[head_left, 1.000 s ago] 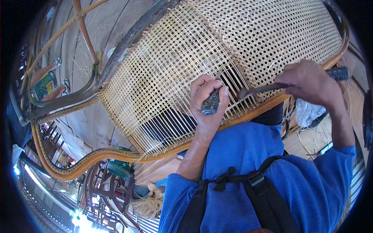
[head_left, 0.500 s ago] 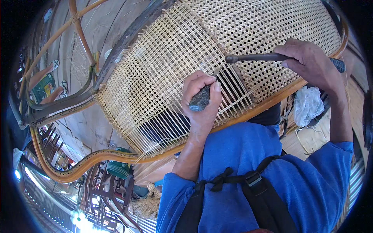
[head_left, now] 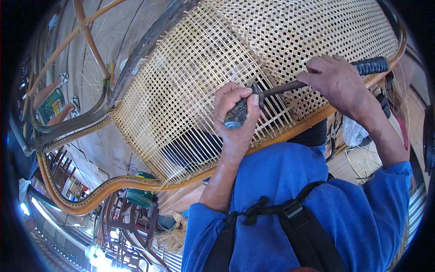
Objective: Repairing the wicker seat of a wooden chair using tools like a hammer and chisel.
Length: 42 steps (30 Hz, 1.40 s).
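Note:
My left hand is closed around a thick, dark, speckled tool handle, held over the woven cane panel. The tool's working end is hidden, so its kind is unclear. In my right hand is a hammer with a thin metal shaft and a dark ribbed grip. Its head end reaches my left hand, partly hidden beside the fingers; whether they touch I cannot tell. Beneath both hands, loose parallel strands span an open part of the panel.
A curved wooden frame with small holes borders the panel. A finer woven cane section adjoins it. A clear plastic bag lies at right, and a fibre bundle below. Another person's feet show at far left.
My right hand has moved left and slightly down, bringing the hammer's head end up to my left hand. My left hand and its tool have barely moved.

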Each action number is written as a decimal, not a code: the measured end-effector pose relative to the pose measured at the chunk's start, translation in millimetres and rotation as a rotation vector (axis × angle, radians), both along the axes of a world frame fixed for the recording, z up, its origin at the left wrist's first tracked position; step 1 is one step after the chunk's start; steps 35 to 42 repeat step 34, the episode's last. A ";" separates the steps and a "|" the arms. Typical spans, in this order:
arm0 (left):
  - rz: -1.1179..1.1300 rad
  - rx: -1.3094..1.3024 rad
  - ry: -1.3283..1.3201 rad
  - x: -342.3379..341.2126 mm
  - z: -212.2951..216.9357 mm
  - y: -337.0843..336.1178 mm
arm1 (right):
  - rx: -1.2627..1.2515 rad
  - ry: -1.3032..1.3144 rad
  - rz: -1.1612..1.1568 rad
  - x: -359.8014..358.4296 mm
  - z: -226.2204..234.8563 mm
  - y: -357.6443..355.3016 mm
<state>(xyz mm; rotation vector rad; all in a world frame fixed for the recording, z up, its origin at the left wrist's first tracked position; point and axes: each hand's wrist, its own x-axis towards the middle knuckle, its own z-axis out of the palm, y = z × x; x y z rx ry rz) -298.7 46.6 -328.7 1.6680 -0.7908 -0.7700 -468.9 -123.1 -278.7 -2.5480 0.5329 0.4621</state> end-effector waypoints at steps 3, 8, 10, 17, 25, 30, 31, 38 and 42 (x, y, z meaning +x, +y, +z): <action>-0.010 0.011 0.007 -0.4 0.2 0.3 | 0.012 -0.080 0.069 -3.2 -2.2 2.5; 0.040 0.007 0.077 -0.2 1.5 0.8 | 0.117 0.040 -0.088 -6.8 4.9 0.2; 0.049 -0.003 0.071 2.3 3.0 3.1 | 0.232 -0.008 -0.147 -17.3 10.1 -0.9; 0.033 -0.002 0.066 -0.1 1.1 -1.1 | 0.324 -0.019 -0.285 -34.3 10.4 -0.1; -0.024 -0.039 0.067 -7.8 -0.6 -4.1 | 0.166 -0.048 -0.083 -15.2 -0.5 7.1; -0.011 -0.048 0.059 1.4 5.1 2.9 | 0.283 -0.002 -0.205 -27.6 7.3 4.6; -0.003 -0.010 0.081 3.2 11.6 10.6 | 0.315 0.100 -0.242 -26.7 11.1 5.5; -0.085 -0.064 0.092 10.2 24.4 38.3 | 0.243 0.135 -0.363 -23.1 15.2 11.6; -0.085 -0.064 0.092 10.2 24.4 38.3 | 0.243 0.135 -0.363 -23.1 15.2 11.6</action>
